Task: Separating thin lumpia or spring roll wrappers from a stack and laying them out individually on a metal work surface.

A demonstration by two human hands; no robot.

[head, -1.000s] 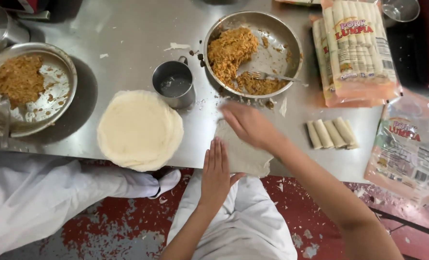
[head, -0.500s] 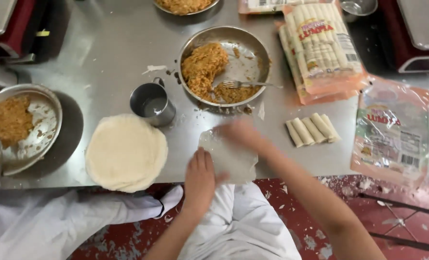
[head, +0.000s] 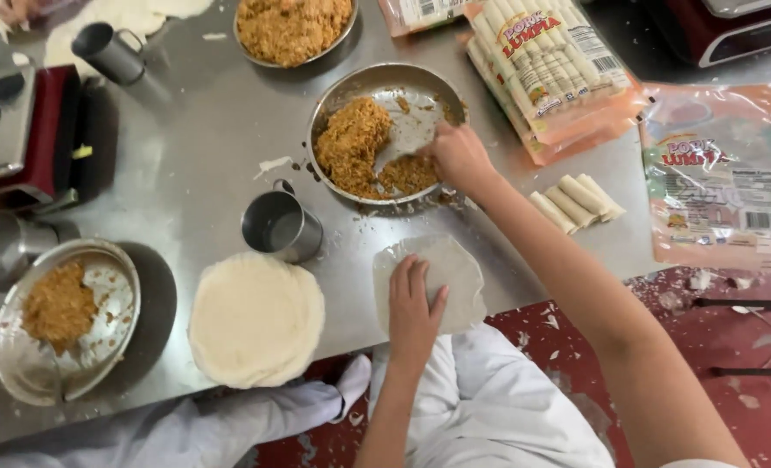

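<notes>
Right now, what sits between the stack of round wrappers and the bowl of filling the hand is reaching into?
In the head view, a small metal cup stands between the wrapper stack and the filling bowl, on the steel table.

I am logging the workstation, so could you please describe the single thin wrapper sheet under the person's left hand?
The single thin pale wrapper sheet is roundish, translucent white and looks soft. It lies flat at the near edge of the steel table, its near rim seemingly overhanging. The left hand presses flat on its lower left part. No filling is on it.
</notes>
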